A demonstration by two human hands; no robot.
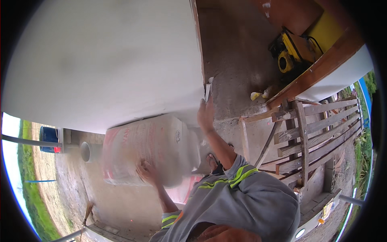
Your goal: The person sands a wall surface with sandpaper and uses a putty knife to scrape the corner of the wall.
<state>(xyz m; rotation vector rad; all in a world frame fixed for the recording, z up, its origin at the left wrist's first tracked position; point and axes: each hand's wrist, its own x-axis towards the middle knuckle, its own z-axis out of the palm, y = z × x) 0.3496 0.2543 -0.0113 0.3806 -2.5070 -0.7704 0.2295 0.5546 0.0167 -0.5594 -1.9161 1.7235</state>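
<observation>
At the raw edge of a white wall [109,60], we see a person's right hand [206,115] closed, its fingers pinching a flat-bladed hand tool [208,90] whose pale blade points away from the person along that edge; at this angle and blur, we can only say it looks like a putty knife. The left hand [147,172], lower and to the left of those fingers, lies on the side of a bulky, pale sack with red print [151,141], its fingers slightly spread and gripping nothing. A second red-printed sack [189,188] shows below the first, to the right of the left fingers. Near the right wrist we spot a foot [211,161], and below both hands a grey shirt with yellow-green bands [217,193]. Further left of the left fingers lies the open end of a grey pipe [85,152], and beyond it a blue barrel [48,138]. To the right of the right fingers, a concrete floor [236,60] bears small yellow-and-white scraps [255,96] and, farther off, a yellow-and-black machine [296,52]. Well apart, on the lower right, we find a slatted wooden frame [303,137].
</observation>
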